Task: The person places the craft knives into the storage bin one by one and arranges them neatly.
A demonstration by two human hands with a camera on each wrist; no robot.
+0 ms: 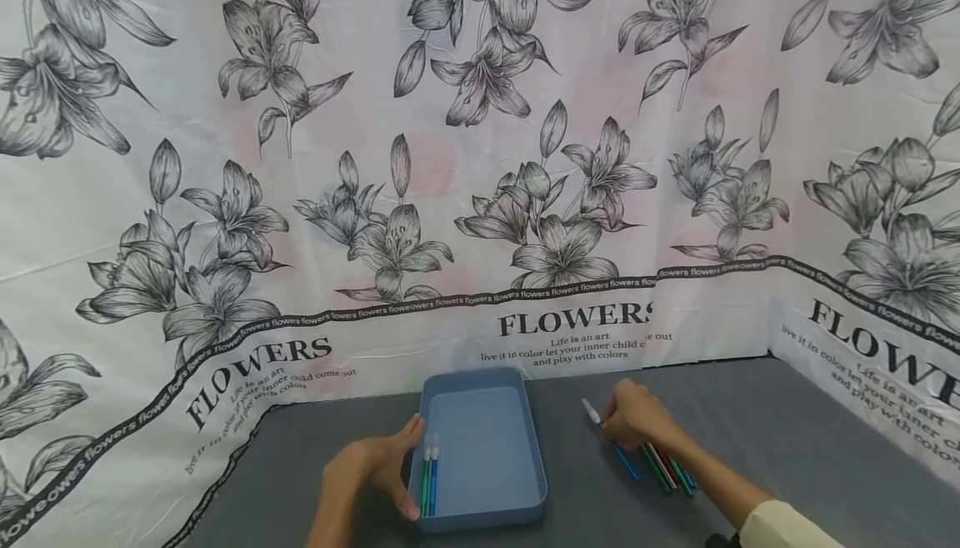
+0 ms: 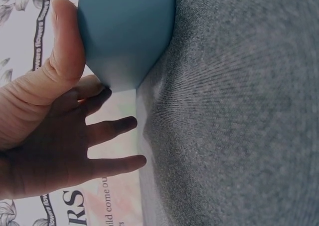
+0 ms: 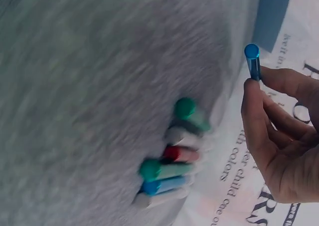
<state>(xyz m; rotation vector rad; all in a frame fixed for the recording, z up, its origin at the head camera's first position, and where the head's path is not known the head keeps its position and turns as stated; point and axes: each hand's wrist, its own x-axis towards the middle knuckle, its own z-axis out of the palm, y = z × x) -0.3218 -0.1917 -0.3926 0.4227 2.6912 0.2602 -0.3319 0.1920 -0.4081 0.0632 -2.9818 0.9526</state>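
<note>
My right hand (image 1: 637, 416) pinches a slim blue pen (image 1: 626, 461) between thumb and fingertips, over the grey surface right of the tray. The pen's whitish tip end points up and left in the head view; its round blue end shows in the right wrist view. My left hand (image 1: 372, 469) rests against the left wall of a blue-grey tray (image 1: 536, 456). In the left wrist view its thumb (image 2: 68, 44) touches the tray's outer wall, while the other fingers spread out fairly straight. Inside the tray, along its left side, lie a green pen (image 1: 425, 481) and a blue pen (image 1: 433, 477).
Below the right hand several loose pens (image 1: 660, 473) in green, red, blue and whitish lie side by side, partly hidden by the forearm. A white flower-printed cloth (image 1: 480, 331) hangs behind the grey tabletop (image 1: 300, 448) and along both sides.
</note>
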